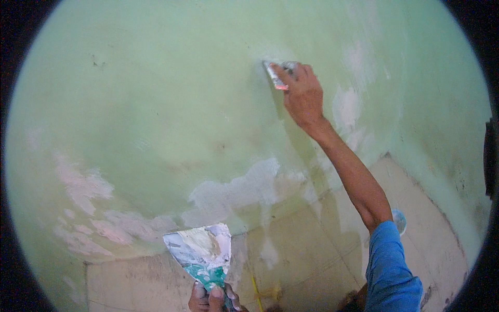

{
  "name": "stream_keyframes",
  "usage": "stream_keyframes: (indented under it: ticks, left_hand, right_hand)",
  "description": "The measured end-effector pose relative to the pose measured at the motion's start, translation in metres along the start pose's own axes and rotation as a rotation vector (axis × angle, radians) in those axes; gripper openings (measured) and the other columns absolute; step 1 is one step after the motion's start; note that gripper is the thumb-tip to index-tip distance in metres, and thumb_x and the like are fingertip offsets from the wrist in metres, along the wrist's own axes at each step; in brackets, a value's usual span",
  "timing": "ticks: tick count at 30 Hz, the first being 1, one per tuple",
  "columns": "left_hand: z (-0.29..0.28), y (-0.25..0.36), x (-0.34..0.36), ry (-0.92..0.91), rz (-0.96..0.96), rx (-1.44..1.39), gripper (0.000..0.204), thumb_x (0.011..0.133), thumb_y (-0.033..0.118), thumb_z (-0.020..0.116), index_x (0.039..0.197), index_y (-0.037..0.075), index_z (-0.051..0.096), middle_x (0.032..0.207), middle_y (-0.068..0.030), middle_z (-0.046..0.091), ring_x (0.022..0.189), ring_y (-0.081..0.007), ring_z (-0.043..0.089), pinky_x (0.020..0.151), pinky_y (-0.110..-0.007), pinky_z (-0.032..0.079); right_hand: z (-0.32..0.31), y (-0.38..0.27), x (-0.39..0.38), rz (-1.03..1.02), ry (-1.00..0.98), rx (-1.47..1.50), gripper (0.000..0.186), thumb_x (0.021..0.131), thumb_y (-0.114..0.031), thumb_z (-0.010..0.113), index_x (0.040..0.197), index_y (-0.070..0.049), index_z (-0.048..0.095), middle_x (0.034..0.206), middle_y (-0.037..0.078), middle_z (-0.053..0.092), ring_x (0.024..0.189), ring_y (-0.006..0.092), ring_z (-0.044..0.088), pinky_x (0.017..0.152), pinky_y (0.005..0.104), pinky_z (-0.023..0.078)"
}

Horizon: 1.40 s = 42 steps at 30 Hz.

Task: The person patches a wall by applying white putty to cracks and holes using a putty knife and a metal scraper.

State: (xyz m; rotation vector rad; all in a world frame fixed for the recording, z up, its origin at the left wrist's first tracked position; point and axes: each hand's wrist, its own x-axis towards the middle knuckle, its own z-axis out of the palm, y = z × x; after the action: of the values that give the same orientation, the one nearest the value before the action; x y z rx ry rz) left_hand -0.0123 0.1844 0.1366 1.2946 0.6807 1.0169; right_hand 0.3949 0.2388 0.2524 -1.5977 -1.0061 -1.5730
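Observation:
My left hand (214, 300) is closed round the handle of a wide putty knife (188, 248) at the lower middle. Its blade fans upward, loaded with a lump of whitish putty (204, 240), and the green part near the handle is smeared too. Up at the green wall (182, 93), my right hand (305, 96) grips a small flat scraper (277, 79) with a reddish edge. That scraper lies against the wall beside a faint pale smear; the fingers cover part of it. Whitish filler patches (234, 192) mark the wall lower down.
The wall meets a beige tiled floor (301, 244) and turns a corner at the right. Past my right arm a round light-blue container (399, 222) stands on the floor. A thin yellow strip (256, 291) shows near my left hand. Something dark (489, 158) sits at the right rim.

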Motion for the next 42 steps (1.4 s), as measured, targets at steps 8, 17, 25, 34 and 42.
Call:
stream_keyframes:
  ticks: [8,17,25,34,42]
  left_hand:
    - [0.009,-0.011,-0.003,-0.033,-0.064,-0.036,0.018,0.094,0.019,0.057,0.101,0.003,0.053,0.064,-0.0026,0.056,0.043,-0.0062,0.047,0.035,-0.019,0.033]
    - [0.064,-0.003,0.004,-0.072,-0.069,-0.102,0.018,0.094,0.015,0.056,0.106,0.003,0.054,0.064,0.0019,0.055,0.044,-0.0040,0.044,0.041,-0.019,0.036]
    - [0.101,0.015,0.011,0.009,-0.123,-0.305,0.022,0.090,0.016,0.059,0.106,0.001,0.054,0.068,-0.0053,0.059,0.047,-0.0114,0.051,0.041,-0.024,0.041]
    - [0.100,-0.019,0.029,0.140,0.073,0.133,0.023,0.088,0.006,0.061,0.109,0.002,0.053,0.078,-0.0007,0.059,0.065,-0.0061,0.056,0.054,-0.023,0.046]
    - [0.176,0.001,0.042,0.526,0.357,-0.040,0.027,0.085,0.012,0.066,0.105,0.003,0.052,0.078,-0.0055,0.062,0.052,-0.0103,0.054,0.042,-0.025,0.042]
  right_hand:
    - [-0.003,0.042,-0.006,-0.326,0.000,0.083,0.056,0.070,-0.001,0.063,0.123,-0.018,0.060,0.107,0.005,0.060,0.103,0.0275,0.053,0.083,0.0411,0.043]
    - [-0.037,0.115,-0.005,-0.227,-0.293,0.029,0.048,0.070,0.002,0.063,0.115,-0.014,0.063,0.108,0.009,0.060,0.101,0.0313,0.053,0.081,0.0438,0.043]
    - [-0.074,0.056,0.042,-0.208,-0.479,0.358,0.035,0.081,0.004,0.052,0.113,-0.005,0.062,0.104,0.014,0.061,0.098,0.0324,0.056,0.087,0.0401,0.045]
    - [-0.042,0.041,0.041,0.787,-0.617,1.514,0.018,0.080,-0.014,0.058,0.093,-0.003,0.062,0.088,0.004,0.061,0.074,0.0128,0.057,0.071,0.0309,0.047]
    - [-0.077,0.003,-0.027,1.281,-0.653,2.147,0.025,0.088,-0.013,0.060,0.108,0.001,0.057,0.101,0.007,0.064,0.089,0.0185,0.063,0.077,0.0336,0.052]
